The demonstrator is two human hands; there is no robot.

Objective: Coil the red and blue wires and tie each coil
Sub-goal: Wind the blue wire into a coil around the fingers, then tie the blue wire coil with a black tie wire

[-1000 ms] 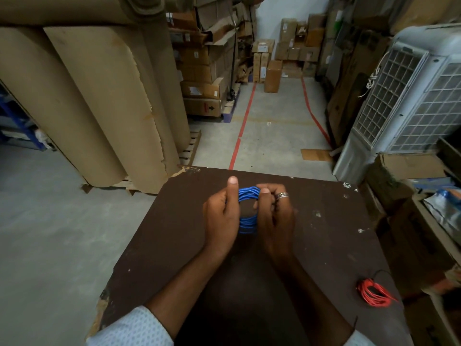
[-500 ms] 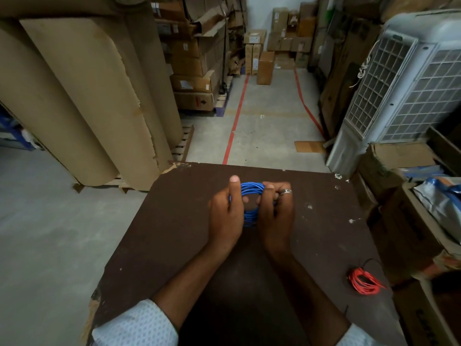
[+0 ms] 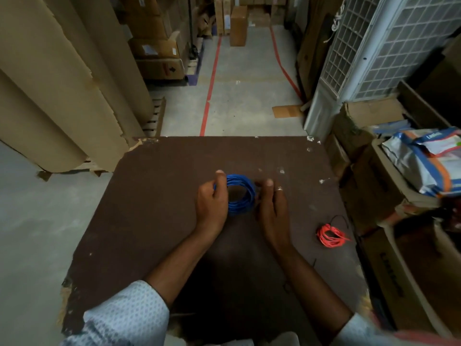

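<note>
Between both hands, blue coil (image 3: 240, 194): left hand (image 3: 212, 204) gripping its nine o'clock side, right hand (image 3: 270, 208) now loosened at three (previously clasping).

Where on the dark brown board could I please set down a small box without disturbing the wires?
The dark brown board is bare left of the left hand, out to its chipped left edge, and along the far edge beyond the blue wire coil. The right side is tighter: the right hand, then the red wire bundle by the edge.

Blurred lettering on blue-white bag (image 3: 424, 156), unreadable, box labels illegible
</note>
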